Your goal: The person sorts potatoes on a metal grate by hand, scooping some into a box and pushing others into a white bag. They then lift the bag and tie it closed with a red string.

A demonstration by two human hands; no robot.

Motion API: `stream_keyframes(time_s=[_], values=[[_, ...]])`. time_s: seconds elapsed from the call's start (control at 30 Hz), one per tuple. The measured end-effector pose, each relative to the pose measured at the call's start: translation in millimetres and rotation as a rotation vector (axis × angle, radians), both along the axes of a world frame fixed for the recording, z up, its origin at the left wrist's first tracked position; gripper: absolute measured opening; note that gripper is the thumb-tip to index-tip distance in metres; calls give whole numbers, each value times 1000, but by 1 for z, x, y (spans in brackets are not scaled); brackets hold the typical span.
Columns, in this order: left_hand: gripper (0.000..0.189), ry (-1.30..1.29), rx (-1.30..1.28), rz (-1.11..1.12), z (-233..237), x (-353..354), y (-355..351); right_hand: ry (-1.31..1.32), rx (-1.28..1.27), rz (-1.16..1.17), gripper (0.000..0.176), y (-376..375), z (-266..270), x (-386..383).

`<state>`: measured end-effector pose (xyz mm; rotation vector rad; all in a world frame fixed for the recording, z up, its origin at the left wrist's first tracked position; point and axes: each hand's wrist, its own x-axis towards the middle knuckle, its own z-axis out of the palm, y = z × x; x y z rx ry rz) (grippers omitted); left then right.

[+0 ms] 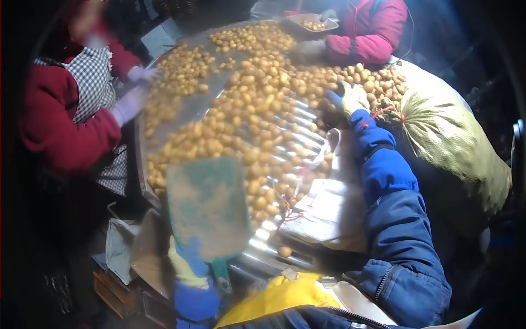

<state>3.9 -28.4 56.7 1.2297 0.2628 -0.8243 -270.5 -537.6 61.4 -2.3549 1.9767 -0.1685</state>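
Head view: left hand (189, 268), in a yellow/blue glove, is seen at bottom left, clamped on the handle of a green scoop (208, 205). The scoop blade is held up, tilted over the near edge of the metal table (263, 241), w/ pale dust on its face

Right hand (353, 98), same glove type, blue sleeve, is stretched out to upper right and laid on the potatoes (257, 109) at the mouth of a green mesh sack (455, 148). Whether its fingers are closed on anything can't be told. Hands are well apart

The potatoes are small and yellow, spread in a thick layer over most of the table, from centre to far end, and spilling from the sack mouth at right. One stray potato (284, 251) lies alone near the front edge. A white bag (334, 208) is crumpled between table and right arm, and a red string (378, 113) is seen just beside the right wrist

2 co-workers: a white glove (131, 104) of a person in red w/ a checked apron is at the left edge of the pile; a 2nd person's gloved hand (312, 48) is at the far end, below a tray (312, 22) w/ some potatoes in it
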Motion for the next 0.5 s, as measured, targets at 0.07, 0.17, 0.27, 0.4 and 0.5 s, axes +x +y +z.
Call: stream_keyframes(time_s=[0.07,0.17,0.27,0.4,0.5], values=[[44,-134,66,-76,-6,-4,-2,-293,270,80,73,14,31,7],[53,-328,115,-188,-44,3,11,-317,254,220,79,22,-5,28],[54,-279,49,-193,-55,7,17,-62,230,217,94,84,-16,68],[44,-159,63,-107,-23,-2,24,-74,176,219,89,115,-15,81],[48,-296,99,-154,-23,-8,38,153,42,499,91,156,-3,77]])
